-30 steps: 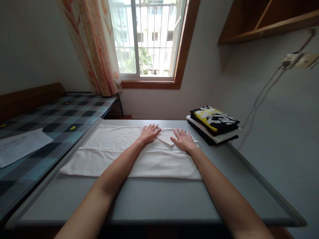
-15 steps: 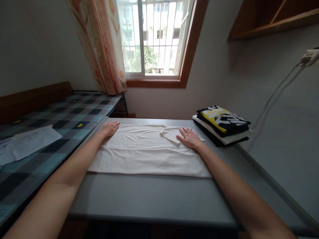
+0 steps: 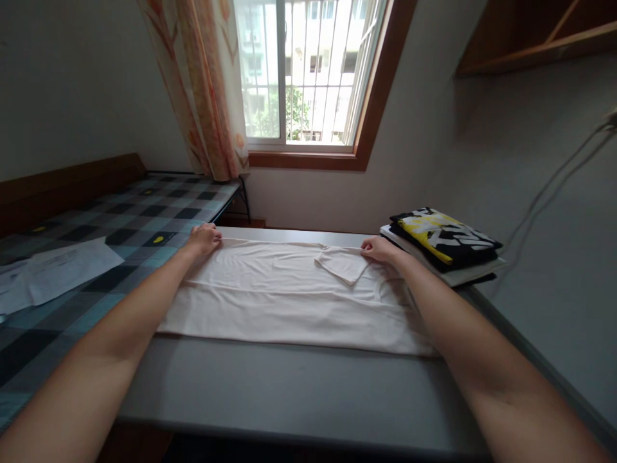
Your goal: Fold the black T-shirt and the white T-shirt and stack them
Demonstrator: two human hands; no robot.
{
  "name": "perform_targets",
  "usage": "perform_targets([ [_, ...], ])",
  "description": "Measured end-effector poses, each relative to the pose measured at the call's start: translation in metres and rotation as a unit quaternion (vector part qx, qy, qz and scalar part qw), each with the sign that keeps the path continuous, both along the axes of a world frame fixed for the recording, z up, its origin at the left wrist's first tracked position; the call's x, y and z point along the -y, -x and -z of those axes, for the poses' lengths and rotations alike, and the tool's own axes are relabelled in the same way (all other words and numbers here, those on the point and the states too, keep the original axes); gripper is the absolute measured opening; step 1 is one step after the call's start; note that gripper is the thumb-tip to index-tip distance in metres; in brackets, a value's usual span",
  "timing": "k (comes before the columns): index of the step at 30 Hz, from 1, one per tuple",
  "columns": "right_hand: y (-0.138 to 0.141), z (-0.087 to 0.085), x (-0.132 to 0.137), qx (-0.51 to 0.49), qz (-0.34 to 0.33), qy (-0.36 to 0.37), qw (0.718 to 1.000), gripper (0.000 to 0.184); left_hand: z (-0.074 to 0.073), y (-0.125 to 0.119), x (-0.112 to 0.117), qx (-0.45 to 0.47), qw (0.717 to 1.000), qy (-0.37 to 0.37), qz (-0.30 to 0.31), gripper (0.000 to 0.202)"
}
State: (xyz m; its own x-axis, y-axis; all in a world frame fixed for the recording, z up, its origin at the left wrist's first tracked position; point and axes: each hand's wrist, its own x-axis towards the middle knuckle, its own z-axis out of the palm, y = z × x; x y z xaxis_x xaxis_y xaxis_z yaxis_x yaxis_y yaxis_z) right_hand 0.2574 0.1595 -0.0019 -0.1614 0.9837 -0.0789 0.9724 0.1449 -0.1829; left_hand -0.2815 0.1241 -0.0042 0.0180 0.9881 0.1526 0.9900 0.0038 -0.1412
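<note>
A white T-shirt [image 3: 284, 296] lies stretched sideways over the grey table [image 3: 289, 386], its near part folded over along its length. One short sleeve lies folded on top of it near the right end. At the far left corner of the shirt, my left hand [image 3: 206, 238] is closed with its fingers curled on the cloth. My right hand [image 3: 380, 249] pinches the far edge of the shirt beside the sleeve. Light wrinkles run across the fabric.
A stack of folded clothes [image 3: 443, 244], black and yellow on top, sits at the table's far right by the wall. Left of the table stands a bed with a checked mattress [image 3: 187, 193] and papers [image 3: 72, 270] on it. A barred window [image 3: 313, 77] is ahead.
Both hands lay flat on the shirt before; now their fingers have closed on its far edge. My right hand has moved slightly right and away from me. The view has shifted a little.
</note>
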Motion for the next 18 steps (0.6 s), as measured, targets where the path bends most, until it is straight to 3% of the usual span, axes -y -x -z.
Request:
perform_targets([
  [4,0.001,-0.007,-0.007,0.012,0.020,-0.042,0.999,0.018,-0.014,0.002,-0.001,-0.004,0.999,-0.044,-0.012,0.025],
  [8,0.004,-0.021,-0.008,0.000,0.037,-0.153,0.988,0.022,-0.033,0.003,-0.004,-0.002,0.993,-0.112,-0.021,0.029],
  [10,0.003,-0.027,0.000,0.014,0.014,-0.224,0.974,0.021,-0.039,0.006,-0.002,-0.002,0.991,-0.132,-0.016,0.028],
  [14,-0.013,-0.021,0.042,0.041,-0.094,-0.342,0.934,0.023,-0.037,0.021,0.025,-0.003,0.988,-0.127,0.083,0.027],
  [18,-0.035,0.009,0.099,0.039,-0.210,-0.355,0.910,0.026,-0.018,0.039,0.077,-0.024,0.981,-0.089,0.173,0.029],
])
